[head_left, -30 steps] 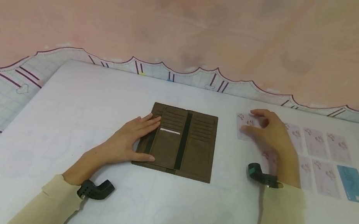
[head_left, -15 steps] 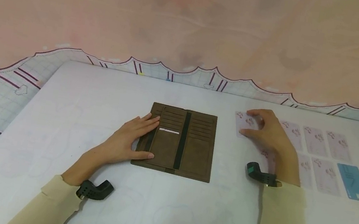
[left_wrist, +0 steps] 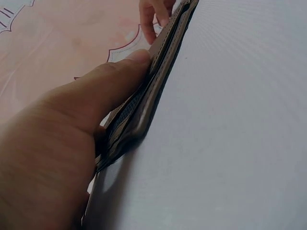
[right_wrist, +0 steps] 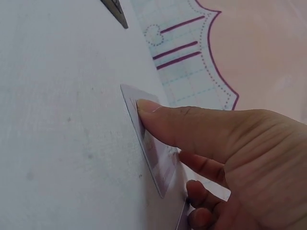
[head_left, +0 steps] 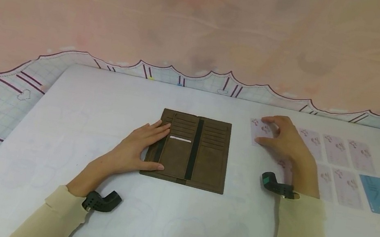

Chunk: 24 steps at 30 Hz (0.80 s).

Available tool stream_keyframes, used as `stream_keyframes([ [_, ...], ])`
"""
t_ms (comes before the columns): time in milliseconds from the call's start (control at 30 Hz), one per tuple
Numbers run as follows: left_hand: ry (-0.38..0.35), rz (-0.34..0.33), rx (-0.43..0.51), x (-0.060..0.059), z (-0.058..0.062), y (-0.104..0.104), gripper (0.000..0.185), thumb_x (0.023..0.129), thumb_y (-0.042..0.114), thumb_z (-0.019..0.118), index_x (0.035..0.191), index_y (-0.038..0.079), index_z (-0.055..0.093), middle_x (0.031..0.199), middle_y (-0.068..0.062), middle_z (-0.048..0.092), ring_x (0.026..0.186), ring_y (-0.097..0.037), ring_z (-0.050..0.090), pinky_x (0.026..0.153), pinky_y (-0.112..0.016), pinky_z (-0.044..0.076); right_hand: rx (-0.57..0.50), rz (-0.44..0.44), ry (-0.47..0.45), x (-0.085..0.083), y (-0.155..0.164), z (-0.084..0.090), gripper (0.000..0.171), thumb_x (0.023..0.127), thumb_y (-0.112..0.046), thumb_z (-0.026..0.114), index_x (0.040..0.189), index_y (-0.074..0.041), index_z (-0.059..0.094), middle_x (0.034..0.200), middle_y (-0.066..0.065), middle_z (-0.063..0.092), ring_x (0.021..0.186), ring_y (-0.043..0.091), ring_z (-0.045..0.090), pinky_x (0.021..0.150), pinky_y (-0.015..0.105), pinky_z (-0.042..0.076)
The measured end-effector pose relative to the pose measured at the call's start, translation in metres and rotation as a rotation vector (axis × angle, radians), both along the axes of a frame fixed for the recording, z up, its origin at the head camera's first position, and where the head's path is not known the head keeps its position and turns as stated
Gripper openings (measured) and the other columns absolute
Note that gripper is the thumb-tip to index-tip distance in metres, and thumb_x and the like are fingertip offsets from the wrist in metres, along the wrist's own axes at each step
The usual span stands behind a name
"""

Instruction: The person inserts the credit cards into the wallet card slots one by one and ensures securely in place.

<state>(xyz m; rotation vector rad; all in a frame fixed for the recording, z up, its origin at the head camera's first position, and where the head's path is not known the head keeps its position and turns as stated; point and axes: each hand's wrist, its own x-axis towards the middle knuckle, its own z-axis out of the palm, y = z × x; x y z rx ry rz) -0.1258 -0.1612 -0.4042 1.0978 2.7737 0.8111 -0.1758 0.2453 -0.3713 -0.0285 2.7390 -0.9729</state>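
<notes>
Head view, going left to right: the left hand (head_left: 134, 149) lies flat with straight fingers on the left half of the wallet (head_left: 189, 149), which sits open near the middle of the table (head_left: 112, 93). That wallet looks like a matte brown suede-ish thing, soft and floppy, rows of card slots on both halves, a dark elastic strip down the middle, and one white card edge poking out of a left slot. Left wrist view shows the thumb along its near edge, and it's thin and layered, so I'd guess it bends easily and wants pinning down, not lifting by a corner. Further right, the right hand (head_left: 283, 139) is on the leftmost card (head_left: 259, 131), at the far left of two rows of pale lilac cards (head_left: 338, 150). Right wrist view shows the thumb pressed on the card's (right_wrist: 148, 143) top with the other fingers curled at its edge, so it's pinching it, one side tipped up a bit off the table. Card looks thin, stiff, glossy and light, probably slippery flat on that smooth white surface, so prying an edge up seems the way. At far right, a blue card (head_left: 377, 195) ends the near row.
</notes>
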Motion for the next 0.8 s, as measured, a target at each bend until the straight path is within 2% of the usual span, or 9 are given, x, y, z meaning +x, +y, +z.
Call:
stream_keyframes([
  [300, 0.002, 0.001, -0.006, 0.0002, 0.0009, 0.0002, 0.092, 0.078, 0.041, 0.077, 0.147, 0.0, 0.033, 0.155, -0.01, 0.028, 0.144, -0.028, 0.013, 0.116, -0.045, 0.009, 0.023, 0.002, 0.013, -0.0012, -0.0005, 0.0002, 0.074, 0.082, -0.024, 0.077, 0.145, -0.008, 0.041, 0.142, 0.023, 0.031, 0.116, 0.04, 0.039, 0.1, 0.057, 0.035],
  [500, -0.002, 0.0, -0.007, 0.0003, 0.0011, 0.0003, 0.092, 0.078, 0.042, 0.076, 0.148, 0.0, 0.033, 0.155, -0.01, 0.027, 0.144, -0.028, 0.013, 0.116, -0.045, 0.009, 0.012, -0.035, 0.005, -0.0016, -0.0012, -0.0014, 0.087, 0.08, -0.029, 0.079, 0.151, -0.013, 0.031, 0.134, 0.026, 0.027, 0.109, 0.038, 0.038, 0.094, 0.056, 0.037],
  [800, -0.004, -0.001, -0.005, 0.0001, 0.0006, 0.0001, 0.092, 0.078, 0.042, 0.076, 0.148, 0.001, 0.033, 0.155, -0.009, 0.027, 0.144, -0.027, 0.012, 0.116, -0.045, 0.008, -0.009, -0.065, 0.044, -0.0013, -0.0018, -0.0046, 0.074, 0.078, -0.031, 0.081, 0.141, -0.012, 0.045, 0.126, 0.022, 0.026, 0.103, 0.035, 0.038, 0.083, 0.046, 0.037],
])
